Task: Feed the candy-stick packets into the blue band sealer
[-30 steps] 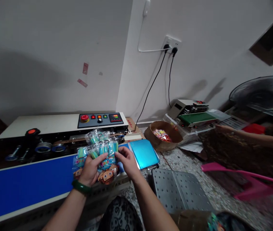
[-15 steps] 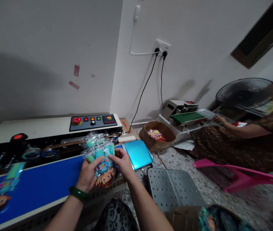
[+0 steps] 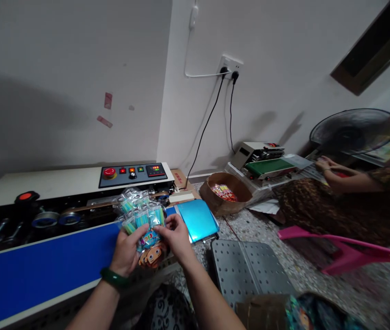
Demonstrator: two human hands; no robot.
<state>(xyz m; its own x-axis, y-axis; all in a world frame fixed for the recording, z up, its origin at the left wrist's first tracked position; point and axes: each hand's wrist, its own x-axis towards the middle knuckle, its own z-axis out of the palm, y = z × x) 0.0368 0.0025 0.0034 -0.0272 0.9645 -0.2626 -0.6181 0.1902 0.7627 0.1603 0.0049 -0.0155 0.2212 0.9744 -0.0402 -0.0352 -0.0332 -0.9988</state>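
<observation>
Several clear plastic packets point(image 3: 142, 220) with teal-and-green striped contents and a cartoon character's face at the bottom are fanned out in front of me. My left hand point(image 3: 126, 252) wraps round the bunch from the left, thumb on top. From the right, my right hand point(image 3: 176, 236) pinches the front packet between thumb and fingers. The bunch is over the right part of a blue conveyor belt point(image 3: 60, 256). Behind it stands a sealing machine point(image 3: 53, 183) with a control panel point(image 3: 133, 175) and a lit red display.
A blue shiny sheet point(image 3: 196, 220) lies right of my hands. Beyond are a round brown container point(image 3: 211, 201) of colourful packets and a second machine with a green belt point(image 3: 268, 167). A co-worker's hands point(image 3: 327, 165), a fan point(image 3: 353, 133), a pink chair point(image 3: 339, 250) and a perforated grey surface point(image 3: 249, 268) are on the right.
The packet on the left of the blue belt has moved out of view. My hands stay nearly in place round the bunch. The co-worker's hand has drawn right, away from the green-belt machine.
</observation>
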